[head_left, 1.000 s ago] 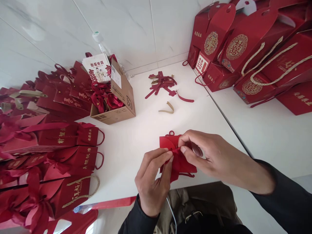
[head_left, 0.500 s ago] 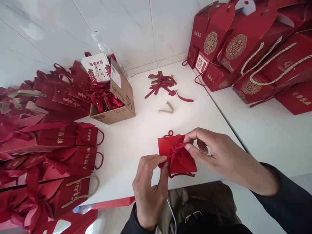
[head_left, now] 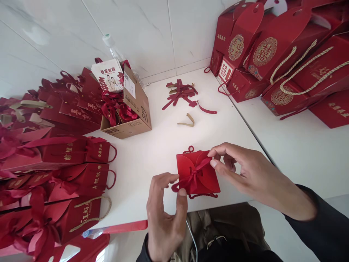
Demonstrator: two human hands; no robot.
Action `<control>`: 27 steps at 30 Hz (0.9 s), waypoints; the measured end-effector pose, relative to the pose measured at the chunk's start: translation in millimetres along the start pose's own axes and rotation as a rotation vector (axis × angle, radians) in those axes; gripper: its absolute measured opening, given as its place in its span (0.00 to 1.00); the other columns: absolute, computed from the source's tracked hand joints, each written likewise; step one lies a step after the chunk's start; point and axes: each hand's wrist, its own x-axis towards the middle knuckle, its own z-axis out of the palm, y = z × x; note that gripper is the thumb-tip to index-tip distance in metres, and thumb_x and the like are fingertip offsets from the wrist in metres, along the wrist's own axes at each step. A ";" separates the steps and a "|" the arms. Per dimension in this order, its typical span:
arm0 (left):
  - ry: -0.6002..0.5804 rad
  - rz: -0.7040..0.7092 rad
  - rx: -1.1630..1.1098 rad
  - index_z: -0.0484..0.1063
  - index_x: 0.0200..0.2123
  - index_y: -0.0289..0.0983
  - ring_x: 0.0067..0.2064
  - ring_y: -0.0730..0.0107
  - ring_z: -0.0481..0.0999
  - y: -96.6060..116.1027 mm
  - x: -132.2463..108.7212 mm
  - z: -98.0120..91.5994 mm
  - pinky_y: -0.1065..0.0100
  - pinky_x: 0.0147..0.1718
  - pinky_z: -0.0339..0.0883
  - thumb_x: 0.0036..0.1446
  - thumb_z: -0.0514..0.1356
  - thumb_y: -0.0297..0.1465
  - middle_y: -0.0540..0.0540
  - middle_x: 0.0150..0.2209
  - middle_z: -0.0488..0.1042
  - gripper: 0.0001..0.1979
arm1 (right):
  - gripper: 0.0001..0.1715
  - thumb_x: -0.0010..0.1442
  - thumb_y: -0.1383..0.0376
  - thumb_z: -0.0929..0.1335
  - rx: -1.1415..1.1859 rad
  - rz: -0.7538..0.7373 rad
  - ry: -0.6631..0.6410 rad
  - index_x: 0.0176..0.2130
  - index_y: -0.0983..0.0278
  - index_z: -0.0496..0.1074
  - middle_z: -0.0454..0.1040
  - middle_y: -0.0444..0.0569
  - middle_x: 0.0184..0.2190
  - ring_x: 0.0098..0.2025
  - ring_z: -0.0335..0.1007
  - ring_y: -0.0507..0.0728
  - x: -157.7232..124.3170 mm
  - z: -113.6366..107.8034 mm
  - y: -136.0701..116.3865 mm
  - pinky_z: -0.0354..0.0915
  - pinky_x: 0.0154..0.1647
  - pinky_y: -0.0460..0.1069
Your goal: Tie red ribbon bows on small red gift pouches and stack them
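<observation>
A small red gift box [head_left: 203, 178] with petal flaps lies on the white table [head_left: 152, 160] near its front edge. A red ribbon [head_left: 191, 176] crosses the box top in a knot. My left hand [head_left: 163, 214] pinches the ribbon's left loop end between thumb and fingers. My right hand [head_left: 240, 171] pinches the ribbon's right end at the box's upper right corner. The ribbon runs taut between the two hands.
Rows of finished red gift bags [head_left: 54, 160] fill the left side. An open cardboard box [head_left: 131, 109] holds red ribbons and a booklet. Loose red ribbons [head_left: 181, 92] and a gold ribbon [head_left: 188, 122] lie behind. Large red boxes [head_left: 278, 58] stack at right.
My hands have drawn apart, the left down and left, the right up and right, pulling the ribbon ends outward and tightening the knot on the box.
</observation>
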 end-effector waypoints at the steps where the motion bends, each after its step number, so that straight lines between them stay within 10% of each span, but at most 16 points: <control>1: -0.002 0.015 0.015 0.70 0.51 0.42 0.44 0.67 0.70 2.8 1.7 -0.4 0.67 0.41 0.70 0.65 0.57 0.25 0.46 0.45 0.70 0.13 | 0.08 0.71 0.56 0.65 -0.003 -0.010 0.017 0.45 0.56 0.71 0.77 0.42 0.34 0.26 0.69 0.52 0.1 0.3 -0.6 0.61 0.21 0.47; 11: -0.134 0.062 0.038 0.75 0.46 0.44 0.52 0.63 0.71 12.9 10.8 4.0 0.65 0.43 0.73 0.66 0.58 0.26 0.44 0.48 0.69 0.10 | 0.13 0.72 0.67 0.62 0.017 -0.185 -0.008 0.54 0.57 0.68 0.76 0.50 0.44 0.42 0.75 0.57 -7.7 13.0 -15.6 0.72 0.42 0.52; 27: -0.108 0.097 0.137 0.74 0.49 0.43 0.48 0.62 0.71 14.7 6.5 16.5 0.65 0.39 0.74 0.62 0.60 0.23 0.43 0.48 0.69 0.14 | 0.08 0.73 0.69 0.62 0.016 -0.157 0.004 0.47 0.59 0.69 0.71 0.47 0.41 0.40 0.73 0.55 -8.4 20.1 -7.0 0.68 0.43 0.52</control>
